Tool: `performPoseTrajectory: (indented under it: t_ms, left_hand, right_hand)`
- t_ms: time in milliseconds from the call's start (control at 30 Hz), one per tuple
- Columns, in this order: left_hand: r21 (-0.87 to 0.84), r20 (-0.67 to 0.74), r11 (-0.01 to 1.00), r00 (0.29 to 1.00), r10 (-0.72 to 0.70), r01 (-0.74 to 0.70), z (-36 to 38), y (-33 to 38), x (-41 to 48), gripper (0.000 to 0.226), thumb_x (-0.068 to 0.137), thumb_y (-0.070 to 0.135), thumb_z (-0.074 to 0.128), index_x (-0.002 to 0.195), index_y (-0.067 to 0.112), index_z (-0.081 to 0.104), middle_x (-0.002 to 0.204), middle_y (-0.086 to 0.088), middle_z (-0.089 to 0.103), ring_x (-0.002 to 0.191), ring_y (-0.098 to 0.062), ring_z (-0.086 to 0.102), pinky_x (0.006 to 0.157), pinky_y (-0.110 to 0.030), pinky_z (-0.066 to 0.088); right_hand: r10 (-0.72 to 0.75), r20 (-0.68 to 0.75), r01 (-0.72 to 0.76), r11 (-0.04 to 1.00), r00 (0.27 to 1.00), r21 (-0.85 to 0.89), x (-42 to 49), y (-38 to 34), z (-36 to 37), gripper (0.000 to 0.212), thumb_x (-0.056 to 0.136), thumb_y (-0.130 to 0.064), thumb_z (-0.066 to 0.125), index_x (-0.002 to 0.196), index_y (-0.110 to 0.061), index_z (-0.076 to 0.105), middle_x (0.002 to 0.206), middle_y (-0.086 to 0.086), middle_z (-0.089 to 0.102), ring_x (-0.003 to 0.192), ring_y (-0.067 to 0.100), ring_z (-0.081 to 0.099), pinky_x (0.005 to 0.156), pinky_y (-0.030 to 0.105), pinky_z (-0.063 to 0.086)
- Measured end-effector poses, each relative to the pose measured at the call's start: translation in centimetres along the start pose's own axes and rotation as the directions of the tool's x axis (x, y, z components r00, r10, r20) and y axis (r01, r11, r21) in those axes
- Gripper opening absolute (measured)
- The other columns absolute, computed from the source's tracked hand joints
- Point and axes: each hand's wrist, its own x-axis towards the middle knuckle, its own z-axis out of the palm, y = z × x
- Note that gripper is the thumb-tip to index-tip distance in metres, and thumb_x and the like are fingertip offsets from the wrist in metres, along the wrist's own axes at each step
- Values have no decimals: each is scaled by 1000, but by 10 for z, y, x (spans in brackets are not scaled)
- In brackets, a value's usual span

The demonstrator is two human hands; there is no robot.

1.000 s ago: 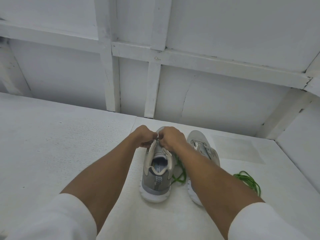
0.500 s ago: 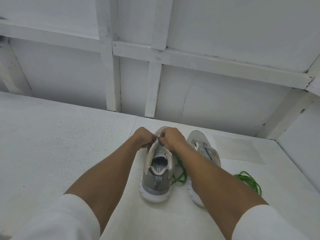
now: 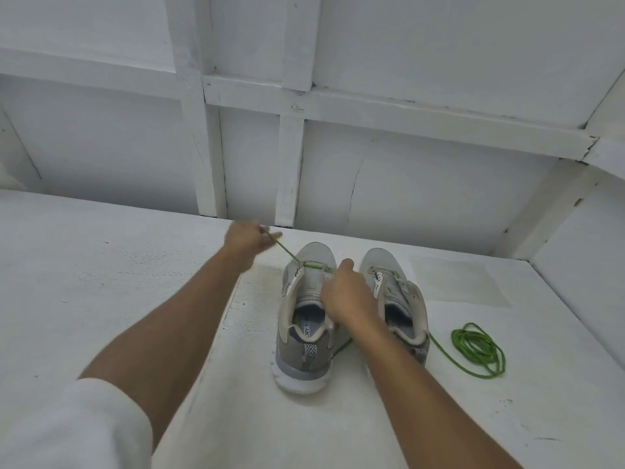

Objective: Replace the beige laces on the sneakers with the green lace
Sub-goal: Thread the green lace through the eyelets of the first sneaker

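Two grey sneakers stand side by side on the white surface, toes pointing away. The left sneaker [image 3: 304, 346] has a green lace [image 3: 314, 265] crossing its lowest eyelets. My left hand [image 3: 248, 237] pinches one end of that lace and holds it taut, up and to the left of the toe. My right hand [image 3: 345, 292] rests over the sneaker's tongue and grips the lace's other strand, which runs back under my wrist. The right sneaker [image 3: 399, 299] still carries a beige lace. A coil of green lace [image 3: 478, 348] lies to its right.
The white tabletop [image 3: 118, 282] spreads wide on the left and in front of the shoes. A white panelled wall [image 3: 372, 147] rises just behind the toes, and a side wall [image 3: 588, 252] closes in at the right.
My left hand has pulled away up and to the left, drawing a green lace end out taut. Before, both hands were together over the left sneaker's front. The right hand stayed on the shoe.
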Motion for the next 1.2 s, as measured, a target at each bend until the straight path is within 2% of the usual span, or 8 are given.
performPoseTrajectory:
  t_ms: [167,300,400,467,633,900,1067,1200]
  left_hand:
    - [-723,-243,673,969,-36,-157,-62,91,33,27,97,-5,32,78,9,45,68,-6,44,44,-12,44,40,-17,42]
    - [13,-113,960,953,281,-281,-43,94,13,21,95,-4,45,91,14,57,71,-3,54,35,-4,40,36,-15,27]
    - [744,398,528,906,142,-410,-7,21,-11,27,95,10,57,122,8,60,99,-11,70,65,-8,63,58,-22,49]
    - [871,464,139,881,88,-472,4,-20,-21,31,95,27,58,120,11,64,112,-13,68,96,-23,64,84,-32,51]
    - [897,443,-92,880,171,-433,4,-26,-29,27,96,29,50,114,11,59,113,-15,60,98,-33,60,81,-39,52]
    - [986,-27,149,824,566,-70,-67,84,20,27,88,3,48,114,-3,50,116,-30,55,107,-48,54,88,-47,45]
    - [921,334,98,892,303,-378,-30,29,-7,61,94,15,54,149,21,28,112,-26,60,106,-42,58,87,-43,47]
    - [884,463,-13,874,148,-467,2,-33,-37,34,98,32,48,129,19,53,112,-18,61,97,-35,61,77,-38,50]
  right_hand:
    - [47,-148,-15,977,988,212,-9,3,15,20,100,-18,39,116,-6,39,114,19,60,97,35,60,65,34,40]
    - [108,-169,-51,949,980,312,-10,3,20,17,101,-20,39,112,-7,40,114,18,60,97,35,60,66,34,41]
    - [138,-166,-76,939,976,335,-11,3,20,19,101,-19,37,115,-7,39,117,17,60,101,36,59,71,37,44]
    - [155,-165,-93,938,974,334,-12,1,20,19,101,-19,37,116,-6,38,119,17,59,103,36,59,72,37,43]
    - [207,-164,-144,932,964,332,-15,-3,17,20,99,-13,35,117,-4,37,120,19,57,100,38,59,65,34,37]
    - [241,-179,-171,926,954,337,-17,-5,18,20,97,-9,35,117,-6,36,121,15,56,95,34,59,64,38,42]
    - [238,-176,-171,929,955,328,-15,-5,21,18,98,-12,36,115,-8,37,120,12,58,96,33,60,66,37,43]
    - [230,-185,-160,931,956,329,-14,-5,21,17,98,-13,36,114,-9,37,121,12,57,99,34,59,69,38,45]
